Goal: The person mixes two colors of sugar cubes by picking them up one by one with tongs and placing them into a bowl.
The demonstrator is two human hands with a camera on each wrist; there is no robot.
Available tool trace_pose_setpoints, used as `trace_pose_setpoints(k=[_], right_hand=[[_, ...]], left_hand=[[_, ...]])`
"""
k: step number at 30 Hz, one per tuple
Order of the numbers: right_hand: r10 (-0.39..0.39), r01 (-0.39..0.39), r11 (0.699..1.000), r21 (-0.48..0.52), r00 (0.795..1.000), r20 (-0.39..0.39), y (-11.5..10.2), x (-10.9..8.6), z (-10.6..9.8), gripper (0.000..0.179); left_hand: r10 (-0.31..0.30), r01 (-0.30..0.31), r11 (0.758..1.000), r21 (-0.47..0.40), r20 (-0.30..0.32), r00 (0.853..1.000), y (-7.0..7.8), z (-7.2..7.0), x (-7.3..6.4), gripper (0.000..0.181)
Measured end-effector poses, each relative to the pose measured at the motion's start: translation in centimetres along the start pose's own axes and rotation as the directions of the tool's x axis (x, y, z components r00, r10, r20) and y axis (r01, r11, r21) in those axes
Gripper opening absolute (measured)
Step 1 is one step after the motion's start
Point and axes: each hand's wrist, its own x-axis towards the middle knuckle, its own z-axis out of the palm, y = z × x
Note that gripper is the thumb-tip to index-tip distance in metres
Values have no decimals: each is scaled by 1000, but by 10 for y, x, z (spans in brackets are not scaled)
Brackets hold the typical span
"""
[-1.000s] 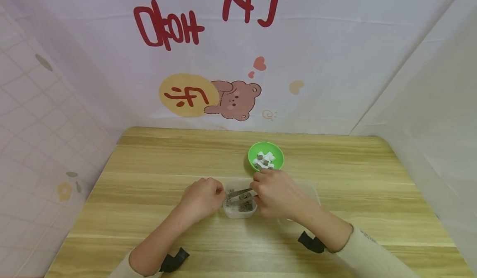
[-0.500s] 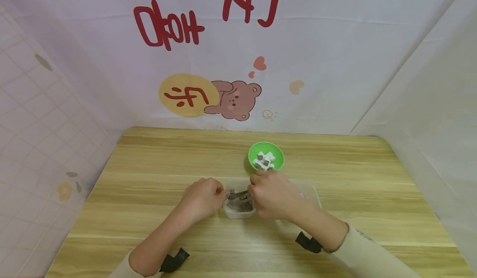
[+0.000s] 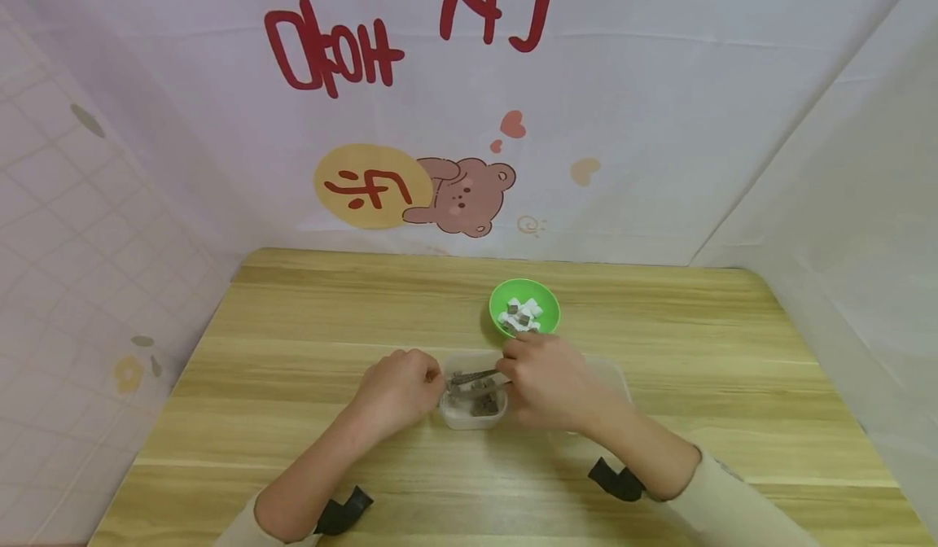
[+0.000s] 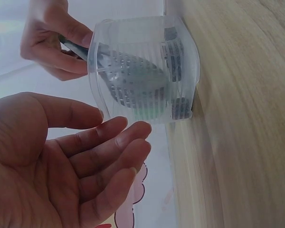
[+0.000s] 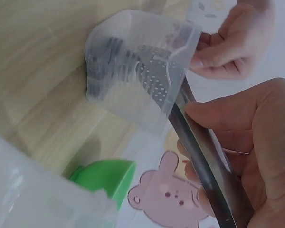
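My right hand (image 3: 553,384) grips metal food tongs (image 5: 192,142) with perforated heads. Their heads reach down inside a small clear plastic container (image 3: 469,422). Several small dark brown cubes (image 3: 484,407) lie on its bottom. In the head view the two tong arms stand apart, and the left wrist view shows no cube clearly between the heads. At the container's left side is my left hand (image 3: 399,391), its thumb and fingertips at the rim, pinching it. In the left wrist view the fingers (image 4: 116,147) of this hand are gently bent.
Behind the container stands a green bowl (image 3: 551,303) with several white and brown cubes in it. A larger clear plastic box (image 3: 611,376) stands to the right, partly behind my right forearm. Black wrist mounts (image 3: 344,511) hang below both wrists.
My right hand dipped left and the tongs' arms narrowed half a second ago. Now it is back to the right, with the arms spread again. My left hand stays in place.
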Motion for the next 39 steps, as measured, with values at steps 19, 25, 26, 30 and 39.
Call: trace_pose_setpoints(k=[19, 25, 26, 30, 39], right_hand=[[336, -279, 936, 213, 885, -321, 43, -47, -7, 22], [452, -399, 890, 218, 830, -326, 58, -59, -3, 24], [471, -420, 881, 218, 821, -321, 60, -61, -3, 24], [535, -490, 845, 213, 785, -313, 66, -67, 0, 24], [605, -566, 796, 212, 735, -307, 73, -74, 6, 21]], left_hand=[[-8, 8, 1000, 8, -2, 1000, 1, -1, 1, 36], [-5, 5, 1000, 7, -8, 1000, 1, -1, 1, 33], [-6, 6, 1000, 6, -7, 1000, 0, -1, 1, 33], [-6, 6, 1000, 8, -6, 1000, 1, -1, 0, 31], [-8, 8, 1000, 7, -8, 1000, 2, -1, -1, 31]])
